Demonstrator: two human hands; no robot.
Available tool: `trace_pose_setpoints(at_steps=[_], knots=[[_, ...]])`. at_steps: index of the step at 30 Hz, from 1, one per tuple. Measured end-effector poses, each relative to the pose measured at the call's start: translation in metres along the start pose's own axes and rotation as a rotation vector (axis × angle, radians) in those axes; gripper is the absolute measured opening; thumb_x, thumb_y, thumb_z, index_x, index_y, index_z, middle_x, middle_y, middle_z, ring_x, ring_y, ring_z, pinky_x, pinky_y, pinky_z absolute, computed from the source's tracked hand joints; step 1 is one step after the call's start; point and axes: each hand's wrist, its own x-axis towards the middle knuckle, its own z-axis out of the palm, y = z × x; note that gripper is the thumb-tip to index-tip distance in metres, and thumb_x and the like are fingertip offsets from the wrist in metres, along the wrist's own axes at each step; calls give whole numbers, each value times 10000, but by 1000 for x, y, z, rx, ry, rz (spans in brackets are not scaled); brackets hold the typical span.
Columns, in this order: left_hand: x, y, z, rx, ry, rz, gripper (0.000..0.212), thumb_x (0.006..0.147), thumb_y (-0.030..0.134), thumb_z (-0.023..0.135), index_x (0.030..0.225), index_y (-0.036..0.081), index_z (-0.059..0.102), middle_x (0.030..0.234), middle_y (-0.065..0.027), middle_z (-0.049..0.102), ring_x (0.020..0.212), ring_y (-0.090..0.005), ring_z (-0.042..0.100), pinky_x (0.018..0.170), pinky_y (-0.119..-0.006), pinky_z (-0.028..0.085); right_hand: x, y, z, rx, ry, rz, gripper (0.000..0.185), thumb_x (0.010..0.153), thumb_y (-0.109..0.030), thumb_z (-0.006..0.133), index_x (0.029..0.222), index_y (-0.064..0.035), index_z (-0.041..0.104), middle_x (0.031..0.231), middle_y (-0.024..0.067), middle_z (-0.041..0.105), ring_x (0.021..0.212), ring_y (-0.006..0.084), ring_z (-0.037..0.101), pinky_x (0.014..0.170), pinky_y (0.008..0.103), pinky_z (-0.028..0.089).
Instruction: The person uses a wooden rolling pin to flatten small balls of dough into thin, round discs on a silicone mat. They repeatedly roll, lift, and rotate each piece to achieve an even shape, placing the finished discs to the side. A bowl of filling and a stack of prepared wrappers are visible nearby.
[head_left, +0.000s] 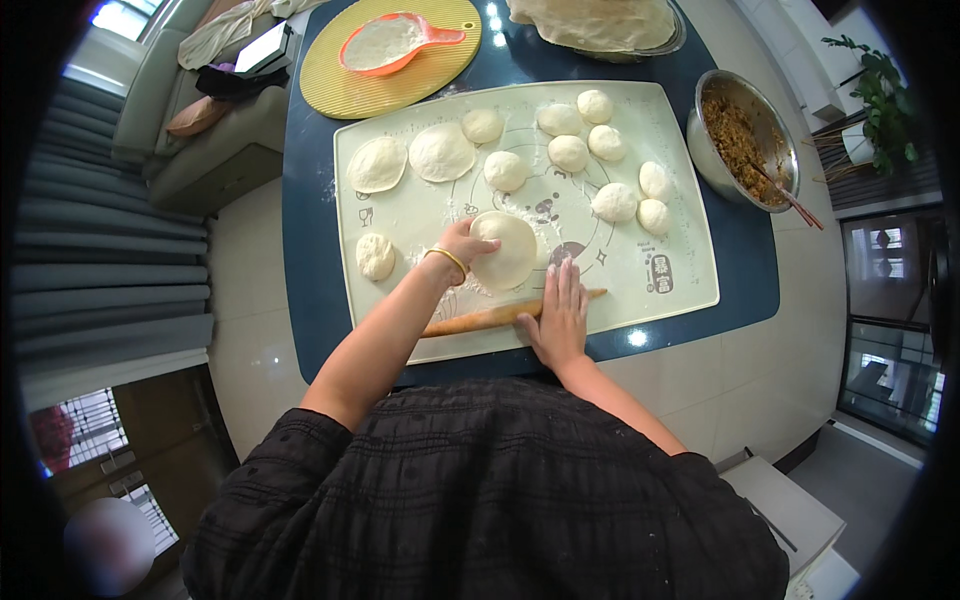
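My left hand (469, 251), with a gold bangle at the wrist, holds the left edge of a flattened dough round (507, 251), thumb on top. Lying flat, my right hand (562, 311) presses on the right part of a tapered wooden rolling pin (480, 318) near the mat's front edge. Both are on a pale, floured kneading mat (630, 300). Beyond the hands are two flattened dough rounds (377, 164) at the back left and several dough balls (568, 153) at the middle and right. One more dough ball (375, 256) sits at the left.
A steel bowl of chopped filling (697, 142) with chopsticks stands at the table's right edge. At the back are a yellow ribbed mat (322, 82), bearing an orange scoop of flour (384, 43), and a bowl topped with a large pale sheet (600, 22).
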Motion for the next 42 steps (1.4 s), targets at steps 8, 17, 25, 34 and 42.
trace_pose_setpoints(at_steps=[8, 17, 25, 34, 42], knots=[[-8, -21, -5, 435, 154, 28, 211, 797, 151, 665, 938, -5, 643, 812, -56, 648, 715, -165, 614, 653, -299, 489, 50, 1, 20, -61, 129, 68, 852, 853, -618, 356, 1395, 19, 193, 1454, 262, 144, 1356, 388, 145, 1057, 533, 163], [-11, 7, -2, 922, 324, 163, 375, 705, 221, 730, 1000, 21, 614, 929, -136, 623, 766, -227, 584, 728, -345, 469, 18, 9, 6, -2, 60, -82, 877, 804, -629, 436, 1382, 2, 239, 1456, 235, 170, 1352, 386, 160, 1066, 515, 158], [-31, -24, 9, 1693, -260, 642, 678, 870, 332, 508, 1420, 78, 205, 1493, -118, 146, 1379, -276, 139, 1116, -408, 168, -10, 14, 0, -33, 18, -137, 829, 778, -581, 535, 1349, -31, 297, 1432, 222, 223, 1334, 380, 200, 1067, 515, 162], [-36, -10, -28, 1747, 117, 453, 705, 876, 355, 490, 1428, 65, 159, 1496, -117, 125, 1383, -288, 106, 1122, -426, 124, -6, 13, 3, -45, 35, -141, 789, 800, -588, 497, 1320, -20, 324, 1416, 225, 246, 1315, 383, 225, 1059, 527, 153], [-16, 9, -39, 1760, 247, 310, 688, 916, 370, 421, 1435, 53, 100, 1499, -172, 35, 1387, -320, 54, 1123, -430, 90, 5, 13, 3, -55, 32, -153, 789, 798, -633, 454, 1291, -24, 361, 1409, 224, 258, 1316, 374, 225, 1055, 528, 151]])
